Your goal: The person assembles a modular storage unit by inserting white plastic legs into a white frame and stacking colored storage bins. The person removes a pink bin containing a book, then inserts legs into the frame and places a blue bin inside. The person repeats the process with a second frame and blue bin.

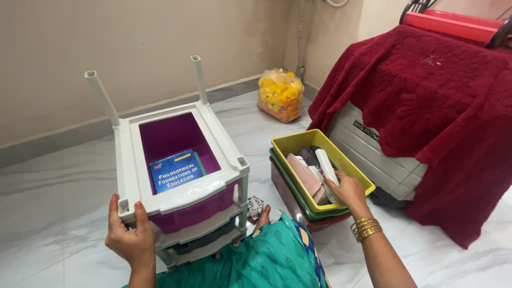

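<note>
Item: grey-white plastic drawer rack (176, 200), three tiers, standing on a pale marble floor (48, 213), two corner posts rising from its far side. The left hand (128, 237) rests on the near left corner of the top frame, fingers curled over the rim, closed on the frame and steadying it. Top tier: purple drawer (170, 138), seated in the rack and open from above, holding one blue paperback book (176, 170) lying flat on the drawer's floor, with a green edge showing under its right side; the rest of the drawer is bare. Lower tiers: one darker drawer appears seated beneath; contents cannot be told. Beside the rack, to the right and apart from it, stands a stack of three trays on the floor: yellow tray (298, 143) on top, a green tray (314, 216) under it, a dark red tray (285, 194) at the bottom. The yellow tray holds several flat items standing or leaning together, among them a pinkish booklet (304, 176) and a white slim box (325, 165). The right hand (346, 192), wrist ringed with gold bangles (365, 228), reaches into the near end of the yellow tray, fingers closed around the lower end of the white slim box. Progress, as judged: one book is lodged in the purple drawer; most items sit in the yellow tray, so the sorting looks early. Surroundings: a clear bag of yellow and orange flowers (280, 95) by the wall, a maroon cloth (426, 96) draped over a grey unit.
</note>
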